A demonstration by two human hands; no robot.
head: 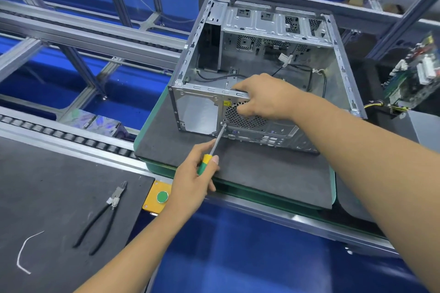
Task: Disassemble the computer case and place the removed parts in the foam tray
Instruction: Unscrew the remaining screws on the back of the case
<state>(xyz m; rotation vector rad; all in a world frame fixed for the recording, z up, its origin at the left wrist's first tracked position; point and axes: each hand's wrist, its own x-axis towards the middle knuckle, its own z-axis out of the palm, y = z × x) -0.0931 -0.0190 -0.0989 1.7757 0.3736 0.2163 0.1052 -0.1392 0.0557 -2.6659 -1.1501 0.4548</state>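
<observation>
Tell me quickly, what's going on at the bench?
Left hand grips screwdriver, tip at rear-panel screw. Right hand steadies computer case by its top edge. Nothing blocking.

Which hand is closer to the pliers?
Left. The left hand grips the screwdriver just right of the pliers; the right hand rests farther away on the case.

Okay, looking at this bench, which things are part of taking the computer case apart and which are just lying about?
In use:
- open grey metal computer case
- yellow-and-green-handled screwdriver, gripped by the left hand, tip at the rear fan grille
- right hand, holding the case's rear edge

Lying about:
- black-handled pliers
- loose white wire
- yellow box with green button
</observation>
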